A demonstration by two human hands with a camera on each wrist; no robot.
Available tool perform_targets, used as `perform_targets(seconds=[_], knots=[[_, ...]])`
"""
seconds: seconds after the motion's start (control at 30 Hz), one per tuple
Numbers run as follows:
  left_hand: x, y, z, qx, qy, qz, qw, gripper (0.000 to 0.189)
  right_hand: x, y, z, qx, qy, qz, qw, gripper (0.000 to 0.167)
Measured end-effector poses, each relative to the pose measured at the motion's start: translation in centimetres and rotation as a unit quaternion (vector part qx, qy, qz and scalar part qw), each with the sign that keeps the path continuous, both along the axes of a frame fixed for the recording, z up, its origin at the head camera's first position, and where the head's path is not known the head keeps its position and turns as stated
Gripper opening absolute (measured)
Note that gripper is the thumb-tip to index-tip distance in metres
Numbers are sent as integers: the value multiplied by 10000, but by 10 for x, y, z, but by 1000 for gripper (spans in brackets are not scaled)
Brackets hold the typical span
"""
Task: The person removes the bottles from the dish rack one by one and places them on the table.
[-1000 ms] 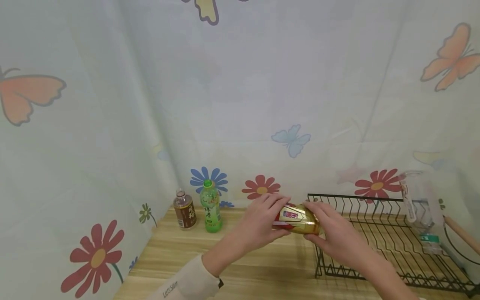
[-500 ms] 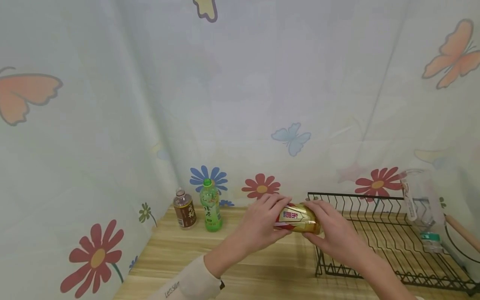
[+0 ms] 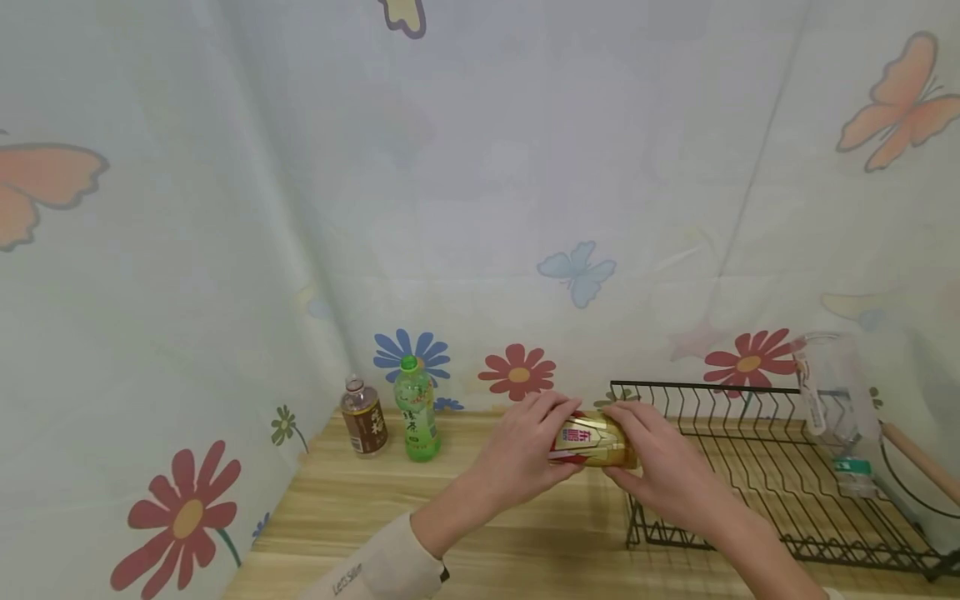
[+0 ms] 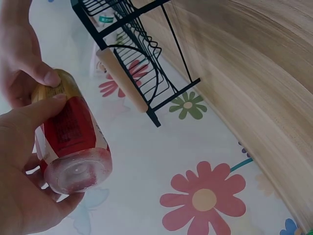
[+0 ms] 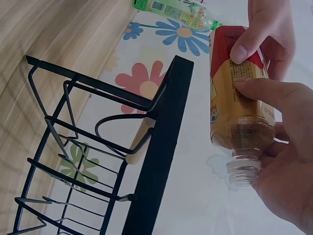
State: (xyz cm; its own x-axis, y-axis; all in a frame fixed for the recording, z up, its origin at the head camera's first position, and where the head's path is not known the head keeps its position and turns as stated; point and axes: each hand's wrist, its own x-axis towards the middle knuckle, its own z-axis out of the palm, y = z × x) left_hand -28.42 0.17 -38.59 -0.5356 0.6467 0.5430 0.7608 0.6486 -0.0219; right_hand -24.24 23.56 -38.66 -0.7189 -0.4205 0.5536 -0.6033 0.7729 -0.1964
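Note:
Both hands hold a plastic drink bottle (image 3: 590, 442) with a red and gold label, lying sideways above the table. My left hand (image 3: 525, 450) grips its red base end, with the clear bottom showing in the left wrist view. Around the gold end curls my right hand (image 3: 663, 467), close to the bottle's neck. In the right wrist view the threaded clear mouth (image 5: 243, 170) has no cap on it. Both thumbs press on the label, their tips near each other.
A brown-labelled bottle (image 3: 364, 418) and a green tea bottle (image 3: 418, 412) stand at the table's back left. A black wire dish rack (image 3: 750, 467) with a wooden handle (image 3: 918, 462) is on the right. Toward its far right is a clear plastic container (image 3: 840, 392). A flowered curtain (image 3: 465, 208) hangs behind.
The head view has shifted slightly, so the background sits a little higher and further left. Both hands keep their hold on the bottle, almost in place.

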Motion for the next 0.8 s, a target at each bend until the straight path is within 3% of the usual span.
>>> perform_targets(seconds=[0.23,0.5,0.8], knots=[[-2,-1,-4,23,39,31,10000,82,-1,-1,-1,54,-18,-49,10000,76],[-6,0,-3,7,-266,111,9996,75,-4,-5,1,112,2,-7,9999,74],[-2,-1,-5,-258,-552,326,9976,69,-2,-11,-1,163,-138,80,9997,72]])
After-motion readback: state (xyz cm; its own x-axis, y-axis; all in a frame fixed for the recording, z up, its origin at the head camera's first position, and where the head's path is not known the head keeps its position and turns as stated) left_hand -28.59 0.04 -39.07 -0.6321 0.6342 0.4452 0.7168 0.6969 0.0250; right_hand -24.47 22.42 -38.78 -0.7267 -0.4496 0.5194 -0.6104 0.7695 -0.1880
